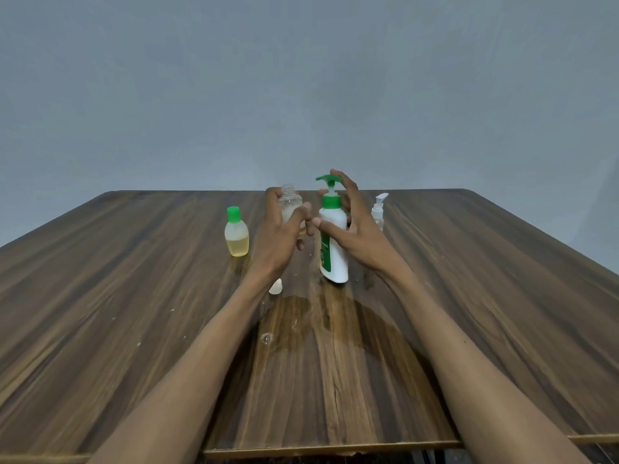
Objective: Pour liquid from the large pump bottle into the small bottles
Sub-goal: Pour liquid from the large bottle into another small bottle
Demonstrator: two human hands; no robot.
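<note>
The large white pump bottle (333, 252), with a green collar and green pump head (329, 178), stands upright at the table's middle. My right hand (358, 229) is beside it on the right, its straight fingers reaching up to the pump head and its thumb stretched across the bottle's front. Just left of the pump spout, my left hand (279, 239) grips a small clear bottle (289, 200) with an uncapped neck. A second small bottle (236, 237), holding yellow liquid and closed with a green cap, stands further left.
A small clear bottle with a white pump (379, 209) stands behind my right hand. A small white cap (275, 287) lies on the wooden table (134, 313) under my left wrist. A wet patch (335, 326) spreads in front of the pump bottle.
</note>
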